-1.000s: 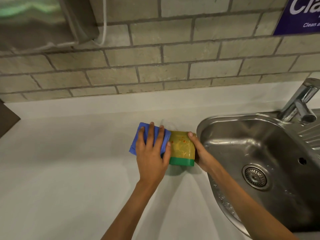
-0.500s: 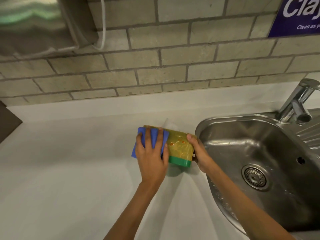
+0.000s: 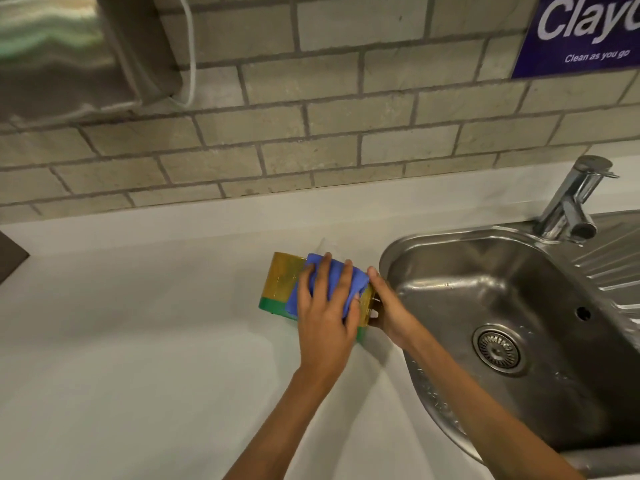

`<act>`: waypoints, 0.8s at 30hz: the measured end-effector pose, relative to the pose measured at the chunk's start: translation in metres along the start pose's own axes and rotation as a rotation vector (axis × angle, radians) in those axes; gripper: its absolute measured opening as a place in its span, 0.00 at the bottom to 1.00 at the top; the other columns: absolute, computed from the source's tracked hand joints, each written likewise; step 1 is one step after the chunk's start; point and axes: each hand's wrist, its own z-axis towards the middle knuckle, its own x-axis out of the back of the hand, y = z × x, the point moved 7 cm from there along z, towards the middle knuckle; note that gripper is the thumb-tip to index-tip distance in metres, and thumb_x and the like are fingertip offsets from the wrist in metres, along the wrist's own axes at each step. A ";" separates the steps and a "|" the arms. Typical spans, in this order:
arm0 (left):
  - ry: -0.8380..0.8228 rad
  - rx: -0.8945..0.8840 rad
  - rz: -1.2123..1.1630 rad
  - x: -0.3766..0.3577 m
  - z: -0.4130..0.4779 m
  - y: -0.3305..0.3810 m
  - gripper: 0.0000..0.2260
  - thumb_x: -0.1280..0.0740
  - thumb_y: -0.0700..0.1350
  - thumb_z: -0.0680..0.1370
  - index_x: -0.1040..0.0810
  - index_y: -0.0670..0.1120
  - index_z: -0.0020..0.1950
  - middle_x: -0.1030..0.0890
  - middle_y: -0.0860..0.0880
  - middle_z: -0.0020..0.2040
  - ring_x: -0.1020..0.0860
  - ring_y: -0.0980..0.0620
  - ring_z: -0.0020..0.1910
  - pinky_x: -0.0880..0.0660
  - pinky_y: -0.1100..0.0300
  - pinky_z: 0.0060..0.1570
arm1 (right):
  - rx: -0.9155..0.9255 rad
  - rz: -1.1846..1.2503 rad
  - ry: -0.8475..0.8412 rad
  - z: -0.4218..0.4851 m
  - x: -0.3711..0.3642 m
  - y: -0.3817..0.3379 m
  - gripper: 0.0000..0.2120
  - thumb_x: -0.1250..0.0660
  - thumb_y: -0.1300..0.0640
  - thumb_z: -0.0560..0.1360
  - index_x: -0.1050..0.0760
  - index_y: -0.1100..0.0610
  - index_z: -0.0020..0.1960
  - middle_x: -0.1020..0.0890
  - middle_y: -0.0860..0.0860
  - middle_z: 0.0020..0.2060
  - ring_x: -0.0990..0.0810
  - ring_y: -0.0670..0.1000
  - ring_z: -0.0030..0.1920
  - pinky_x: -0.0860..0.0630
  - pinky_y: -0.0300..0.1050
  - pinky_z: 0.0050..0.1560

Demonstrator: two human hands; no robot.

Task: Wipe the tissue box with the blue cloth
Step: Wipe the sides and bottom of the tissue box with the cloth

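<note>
A yellow tissue box [image 3: 281, 282] with a green base lies on the white counter [image 3: 138, 341], just left of the sink. The blue cloth [image 3: 332, 285] is pressed flat on the box's top under my left hand [image 3: 325, 317], fingers spread over it. My right hand [image 3: 388, 306] grips the box's right end, beside the sink rim. A white tissue tip [image 3: 325, 245] sticks out behind the box. The box's right half is hidden by the cloth and both hands.
A steel sink [image 3: 512, 306] with drain and a chrome tap [image 3: 571, 206] sits to the right. A brick wall [image 3: 311, 133] rises behind the counter, with a steel dispenser [image 3: 69, 53] at upper left and a blue sign [image 3: 581, 32] at upper right.
My left hand has slid the blue cloth from the box's left end rightward across its top, uncovering the left part. My right hand has kept its hold on the right end.
</note>
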 end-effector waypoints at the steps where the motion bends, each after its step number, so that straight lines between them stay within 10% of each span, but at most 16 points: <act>1: -0.016 0.005 0.037 -0.005 -0.002 0.004 0.21 0.43 0.49 0.76 0.26 0.44 0.66 0.25 0.39 0.67 0.28 0.35 0.64 0.28 0.42 0.59 | -0.007 -0.003 -0.011 -0.001 -0.001 -0.001 0.50 0.35 0.25 0.54 0.31 0.54 0.68 0.21 0.53 0.59 0.22 0.53 0.60 0.22 0.52 0.57; 19: 0.024 -0.314 0.093 -0.008 -0.032 -0.008 0.20 0.37 0.47 0.72 0.23 0.44 0.63 0.22 0.40 0.63 0.36 0.41 0.66 0.29 0.43 0.60 | -0.046 -0.156 0.014 -0.002 0.000 -0.012 0.53 0.34 0.30 0.56 0.40 0.57 0.73 0.24 0.56 0.61 0.24 0.55 0.61 0.26 0.57 0.63; 24: 0.007 -0.375 0.106 -0.004 -0.039 -0.027 0.21 0.37 0.50 0.73 0.29 0.48 0.66 0.22 0.41 0.64 0.34 0.43 0.65 0.28 0.48 0.60 | -0.054 -0.178 0.036 0.001 0.004 -0.010 0.39 0.33 0.40 0.69 0.39 0.60 0.73 0.27 0.60 0.66 0.26 0.59 0.65 0.27 0.60 0.64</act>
